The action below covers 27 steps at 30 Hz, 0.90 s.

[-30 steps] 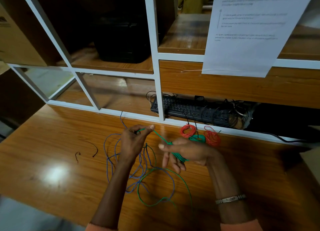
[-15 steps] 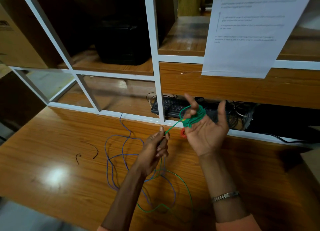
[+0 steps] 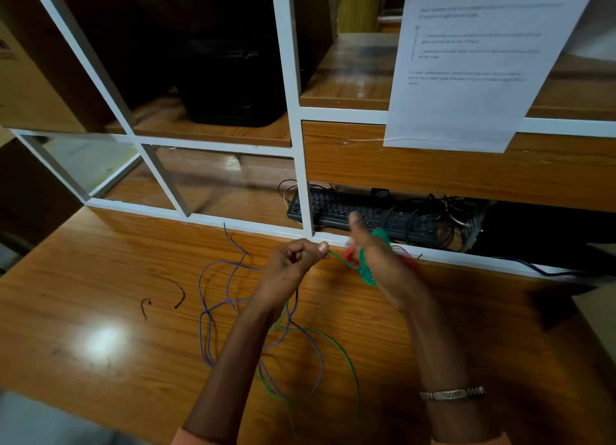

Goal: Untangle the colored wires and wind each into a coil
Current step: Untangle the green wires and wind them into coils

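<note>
In the head view, the step in hand looked to be winding the green wire [image 3: 336, 344] into a coil. The left hand [image 3: 293, 268] had its fingers curled and pinched the green wire between thumb and forefinger, feeding a taut stretch across to the right hand [image 3: 383, 268]. The right hand stood edge-on and blurred, its fingers roughly straight and upward, with the green coil [image 3: 366, 271] wrapped around them; whether the thumb pressed on the coil could not be told. The loose remainder of the green wire trailed below the left hand, along the left forearm, crossing a blue wire [image 3: 213, 311] that sprawled on the table [image 3: 83, 294] below and to the left of that hand. Next, by my judgement, the left hand needed to let more slack slide through its pinch while the right took another turn, easing the green free where it crossed the blue.

Counted: one green wire, one blue wire, red wire [image 3: 350, 256] showing just behind the right hand, its number of coils unclear, and two short dark wire scraps [image 3: 180, 293] well left of the left hand.
</note>
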Each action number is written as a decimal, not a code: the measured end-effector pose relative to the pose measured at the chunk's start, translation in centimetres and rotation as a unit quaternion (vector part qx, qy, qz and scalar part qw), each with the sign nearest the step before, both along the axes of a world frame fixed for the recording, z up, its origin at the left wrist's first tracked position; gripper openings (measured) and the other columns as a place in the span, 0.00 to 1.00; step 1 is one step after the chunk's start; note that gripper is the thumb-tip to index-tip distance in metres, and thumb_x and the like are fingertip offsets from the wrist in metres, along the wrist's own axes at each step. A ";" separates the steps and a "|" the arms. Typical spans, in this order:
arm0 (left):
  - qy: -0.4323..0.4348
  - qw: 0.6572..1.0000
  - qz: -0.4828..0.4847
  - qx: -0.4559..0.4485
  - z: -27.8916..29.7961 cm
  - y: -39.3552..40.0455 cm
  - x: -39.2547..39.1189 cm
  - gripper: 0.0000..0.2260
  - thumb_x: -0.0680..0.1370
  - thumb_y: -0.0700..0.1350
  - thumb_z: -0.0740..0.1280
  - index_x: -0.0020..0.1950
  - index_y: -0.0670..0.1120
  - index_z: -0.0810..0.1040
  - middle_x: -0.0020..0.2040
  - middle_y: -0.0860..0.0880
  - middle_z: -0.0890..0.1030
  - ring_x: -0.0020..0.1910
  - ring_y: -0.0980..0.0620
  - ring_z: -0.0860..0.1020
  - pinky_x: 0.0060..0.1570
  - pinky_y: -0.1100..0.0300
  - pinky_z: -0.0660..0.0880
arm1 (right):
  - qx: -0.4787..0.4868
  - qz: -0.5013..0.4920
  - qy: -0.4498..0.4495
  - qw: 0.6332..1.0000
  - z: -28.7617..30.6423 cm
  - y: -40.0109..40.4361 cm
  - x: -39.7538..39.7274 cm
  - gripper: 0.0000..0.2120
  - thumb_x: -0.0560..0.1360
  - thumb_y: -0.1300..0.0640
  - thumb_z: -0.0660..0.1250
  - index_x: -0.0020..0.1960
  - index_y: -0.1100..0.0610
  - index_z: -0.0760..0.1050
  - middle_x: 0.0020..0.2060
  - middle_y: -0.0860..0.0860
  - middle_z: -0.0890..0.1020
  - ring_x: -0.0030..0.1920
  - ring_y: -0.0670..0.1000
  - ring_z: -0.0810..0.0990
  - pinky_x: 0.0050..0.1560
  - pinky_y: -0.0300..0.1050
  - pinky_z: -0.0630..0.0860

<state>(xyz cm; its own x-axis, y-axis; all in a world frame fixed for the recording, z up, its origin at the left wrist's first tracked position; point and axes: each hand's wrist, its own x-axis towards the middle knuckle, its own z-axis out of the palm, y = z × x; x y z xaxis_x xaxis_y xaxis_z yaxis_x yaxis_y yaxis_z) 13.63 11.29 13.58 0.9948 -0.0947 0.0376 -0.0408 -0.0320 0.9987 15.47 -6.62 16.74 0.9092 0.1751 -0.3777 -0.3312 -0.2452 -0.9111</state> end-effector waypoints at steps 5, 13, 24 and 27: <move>-0.029 1.000 0.006 -0.002 -0.1 0.5 1.1 0.04 0.78 0.46 0.75 0.44 0.47 0.87 0.42 0.37 0.83 0.45 0.47 0.78 0.50 0.52 0.74 | -0.013 0.088 0.003 0.996 0.7 0.9 -0.6 0.35 0.78 0.27 0.55 0.54 0.58 0.82 0.41 0.57 0.88 0.42 0.54 0.87 0.52 0.47 0.81; -0.082 0.995 0.007 0.056 -1.6 1.7 0.6 0.12 0.69 0.50 0.80 0.36 0.44 0.82 0.32 0.48 0.75 0.35 0.51 0.70 0.38 0.57 0.68 | 0.269 0.299 0.134 0.906 -1.5 -0.3 -1.8 0.35 0.80 0.30 0.56 0.40 0.59 0.84 0.20 0.57 0.75 0.13 0.49 0.60 0.19 0.42 0.52; -0.083 0.975 -0.020 0.203 -5.0 2.3 0.8 0.13 0.83 0.52 0.70 0.44 0.45 0.84 0.34 0.48 0.77 0.35 0.57 0.73 0.38 0.52 0.70 | 0.717 0.099 0.012 0.690 -0.7 -1.1 -0.7 0.44 0.82 0.32 0.55 0.74 0.72 0.66 0.45 0.58 0.84 0.41 0.50 0.79 0.48 0.40 0.73; -0.106 0.951 -0.032 0.289 -5.5 2.6 0.7 0.11 0.83 0.49 0.69 0.45 0.46 0.84 0.34 0.51 0.79 0.36 0.57 0.76 0.44 0.56 0.71 | 0.691 -0.010 -0.035 0.722 0.2 -1.3 -0.4 0.44 0.81 0.32 0.56 0.78 0.70 0.60 0.69 0.62 0.76 0.64 0.55 0.77 0.69 0.45 0.69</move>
<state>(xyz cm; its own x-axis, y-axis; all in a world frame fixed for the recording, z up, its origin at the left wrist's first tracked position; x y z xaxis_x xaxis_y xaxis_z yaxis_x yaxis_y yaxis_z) 14.30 13.93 8.04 0.9619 -0.2214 0.1603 -0.2603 -0.5631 0.7843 15.06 -7.87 16.90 0.9252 0.3276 0.1914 -0.2640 0.9182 -0.2953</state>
